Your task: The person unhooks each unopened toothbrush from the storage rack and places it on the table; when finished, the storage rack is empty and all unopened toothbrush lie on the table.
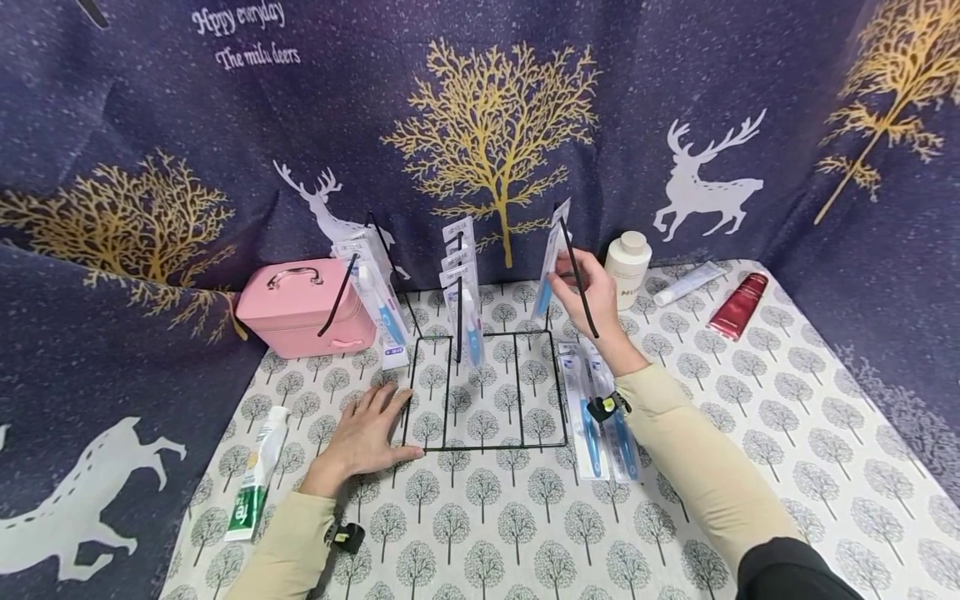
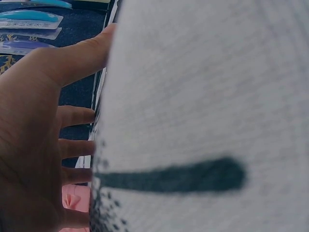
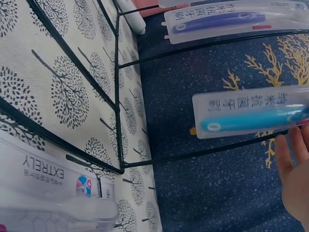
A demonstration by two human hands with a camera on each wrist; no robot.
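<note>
Across the surface [image 1: 547, 537], the wire rack [image 1: 495, 447] seems to be at its filling step. The left hand [image 1: 367, 433] lies spread beside the rack's left edge; the right hand [image 1: 592, 296] pinches a packaged toothbrush [image 3: 251, 116] at the rack's right side. Whether it's hooked is hard to tell; the next move likely calls for seating it, then release.

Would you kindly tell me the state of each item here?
Pink case: closed
White bottle: upright, capped
Red tube: lying down
Green tube: lying down
Pale tube: lying down
Wire rack: partly filled
Middle toothbrush packs: hanging
Left toothbrush packs: hanging
Tabletop toothbrush packs: lying flat
Held toothbrush pack: roughly upright, in right hand
</note>
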